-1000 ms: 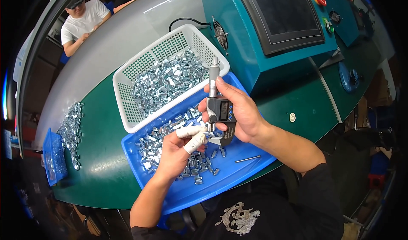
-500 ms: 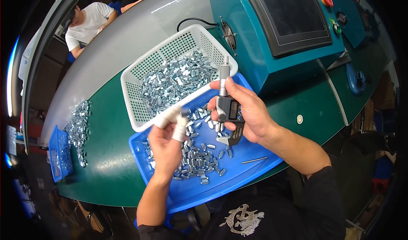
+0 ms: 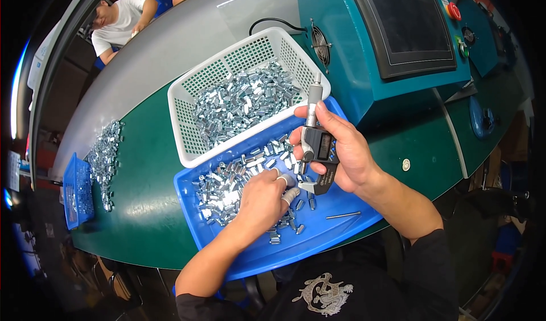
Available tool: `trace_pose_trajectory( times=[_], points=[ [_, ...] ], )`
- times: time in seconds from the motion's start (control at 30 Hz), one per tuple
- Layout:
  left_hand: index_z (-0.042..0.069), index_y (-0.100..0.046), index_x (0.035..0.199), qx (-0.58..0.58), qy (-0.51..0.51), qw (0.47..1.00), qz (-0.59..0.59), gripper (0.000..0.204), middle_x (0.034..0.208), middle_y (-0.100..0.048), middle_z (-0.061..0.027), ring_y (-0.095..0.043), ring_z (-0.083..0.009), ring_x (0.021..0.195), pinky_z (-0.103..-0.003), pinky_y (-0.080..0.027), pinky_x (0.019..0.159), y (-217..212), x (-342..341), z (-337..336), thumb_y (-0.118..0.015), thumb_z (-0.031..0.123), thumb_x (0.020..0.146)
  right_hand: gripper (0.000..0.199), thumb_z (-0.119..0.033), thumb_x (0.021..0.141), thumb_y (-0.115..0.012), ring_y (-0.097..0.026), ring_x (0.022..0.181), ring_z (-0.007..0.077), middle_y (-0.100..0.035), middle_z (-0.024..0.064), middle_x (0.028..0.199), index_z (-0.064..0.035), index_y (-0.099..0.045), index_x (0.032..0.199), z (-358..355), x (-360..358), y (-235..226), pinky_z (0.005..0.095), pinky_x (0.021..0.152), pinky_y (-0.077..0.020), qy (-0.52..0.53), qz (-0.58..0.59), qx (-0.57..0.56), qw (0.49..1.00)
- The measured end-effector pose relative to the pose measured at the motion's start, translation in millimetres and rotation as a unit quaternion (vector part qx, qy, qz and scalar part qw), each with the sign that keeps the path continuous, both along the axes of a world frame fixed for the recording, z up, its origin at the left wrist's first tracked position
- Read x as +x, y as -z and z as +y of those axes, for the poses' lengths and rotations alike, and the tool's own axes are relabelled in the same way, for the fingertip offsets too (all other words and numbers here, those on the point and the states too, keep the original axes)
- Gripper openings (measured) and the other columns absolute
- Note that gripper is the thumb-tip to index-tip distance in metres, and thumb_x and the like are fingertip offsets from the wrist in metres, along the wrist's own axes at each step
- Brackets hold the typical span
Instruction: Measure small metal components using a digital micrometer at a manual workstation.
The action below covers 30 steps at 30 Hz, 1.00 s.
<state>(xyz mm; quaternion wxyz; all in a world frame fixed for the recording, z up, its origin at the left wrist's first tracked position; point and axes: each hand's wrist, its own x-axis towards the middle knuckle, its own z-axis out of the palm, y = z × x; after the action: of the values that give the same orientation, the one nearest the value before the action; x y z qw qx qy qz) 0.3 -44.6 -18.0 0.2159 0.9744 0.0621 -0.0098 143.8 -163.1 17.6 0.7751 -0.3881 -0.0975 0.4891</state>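
My right hand [image 3: 355, 156] is wrapped round a digital micrometer [image 3: 325, 145], its grey thimble pointing away and its curved frame hanging above the blue tray [image 3: 333, 230]. Low over the tray, my left hand [image 3: 260, 200] reaches in from the left, beside the micrometer's frame. Its thumb and forefinger, in whitish covers, are drawn together; whatever lies between them is hidden. Around and beneath it are many small shiny metal pieces [image 3: 227, 199], several of them loose toward the tray's near side. A thin metal rod [image 3: 343, 215] lies in the tray at right.
Behind the tray, a white perforated basket [image 3: 185, 122] holds more metal pieces. At left are a heap of pieces [image 3: 105, 159] and a small blue basket [image 3: 71, 199]. A teal machine with a screen [image 3: 412, 28] stands at back right. Another person [image 3: 119, 25] sits across the table.
My left hand has come down from above the tray's far edge, moving right and nearer to me, among the pieces beside the micrometer. My right hand keeps its hold on the micrometer.
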Motion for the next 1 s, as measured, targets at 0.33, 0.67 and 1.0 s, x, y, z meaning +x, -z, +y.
trace_pose_trajectory(
  times=[0.33, 0.67, 1.0],
  points=[
    [0.001, -0.067, 0.089, -0.029, 0.063, 0.998, -0.013, 0.020, 0.074, -0.055, -0.0133, -0.056, -0.0323, 0.073, -0.043, -0.045, 0.066, -4.9, -4.7, 7.3, -0.070, 0.011, 0.071, 0.042, -0.040, 0.098, -0.040, -0.063, 0.070, 0.0147, -0.062, 0.0110, 0.086, -0.0034, -0.047, 0.118, 0.9, 2.1, 2.1, 0.0203, 0.039, -0.0416, -0.004, -0.008, 0.006, 1.000],
    [0.001, -0.065, 0.089, -0.162, -0.016, 0.985, -0.062, 0.019, 0.076, -0.060, -0.0135, -0.059, -0.0300, 0.070, -0.038, -0.048, 0.064, -6.3, -3.7, 8.3, -0.073, 0.010, 0.073, 0.042, -0.040, 0.097, -0.041, -0.063, 0.070, 0.0145, -0.062, 0.0109, 0.085, -0.0035, -0.047, 0.117, -0.2, 0.6, 3.6, 0.0202, 0.040, -0.0418, -0.004, -0.008, 0.001, 1.000],
    [0.001, -0.057, 0.119, -0.417, -0.168, 0.876, -0.173, 0.027, 0.095, -0.061, -0.0058, -0.059, -0.0130, 0.084, -0.024, -0.049, 0.071, -13.9, -5.1, 3.5, -0.052, 0.003, 0.092, 0.042, -0.041, 0.097, -0.040, -0.063, 0.069, 0.0134, -0.063, 0.0103, 0.085, -0.0037, -0.047, 0.116, 0.3, 0.7, 4.4, 0.0201, 0.040, -0.0417, -0.005, -0.011, -0.002, 1.000]
  ],
)
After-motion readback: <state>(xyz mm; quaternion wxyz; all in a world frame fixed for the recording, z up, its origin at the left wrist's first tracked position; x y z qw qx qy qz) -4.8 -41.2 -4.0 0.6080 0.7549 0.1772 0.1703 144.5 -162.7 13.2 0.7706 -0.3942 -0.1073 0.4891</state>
